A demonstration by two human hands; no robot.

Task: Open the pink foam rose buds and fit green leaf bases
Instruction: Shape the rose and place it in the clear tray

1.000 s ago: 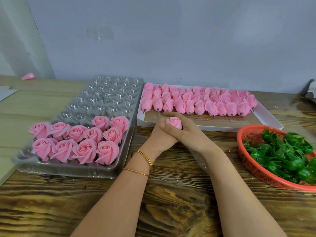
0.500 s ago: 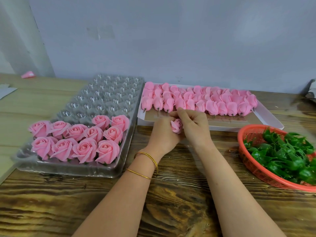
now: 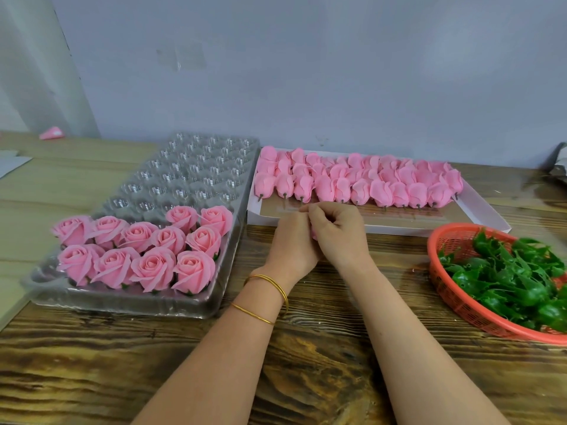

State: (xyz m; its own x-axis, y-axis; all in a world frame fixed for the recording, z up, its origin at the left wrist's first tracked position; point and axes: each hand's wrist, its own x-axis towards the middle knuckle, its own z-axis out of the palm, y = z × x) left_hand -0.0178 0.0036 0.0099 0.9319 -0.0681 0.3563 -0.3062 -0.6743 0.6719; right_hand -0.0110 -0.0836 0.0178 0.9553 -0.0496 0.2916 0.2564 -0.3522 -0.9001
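My left hand [image 3: 291,237] and my right hand [image 3: 340,233] are pressed together at the table's middle, fingers curled round one pink foam rose bud [image 3: 313,234]. Only a sliver of that bud shows between them. Behind the hands, a white box [image 3: 478,216] holds several rows of closed pink buds [image 3: 356,182] lying on their sides with short stems toward me. At the right, an orange basket [image 3: 445,289] is heaped with green leaf bases [image 3: 509,277]. On the left, a clear plastic tray [image 3: 196,302] carries several opened roses [image 3: 144,250] in its near cells.
The tray's far cells [image 3: 190,167] stand unfilled. A small pink scrap [image 3: 50,134] lies at the far left by the wall, and white paper [image 3: 12,165] sits on the left edge. Dark wood tabletop [image 3: 92,363] stretches in front of me.
The bud was plainly visible on top between my hands; my hands have turned and closed over it, so it is now almost hidden. They have shifted slightly away from me toward the box.
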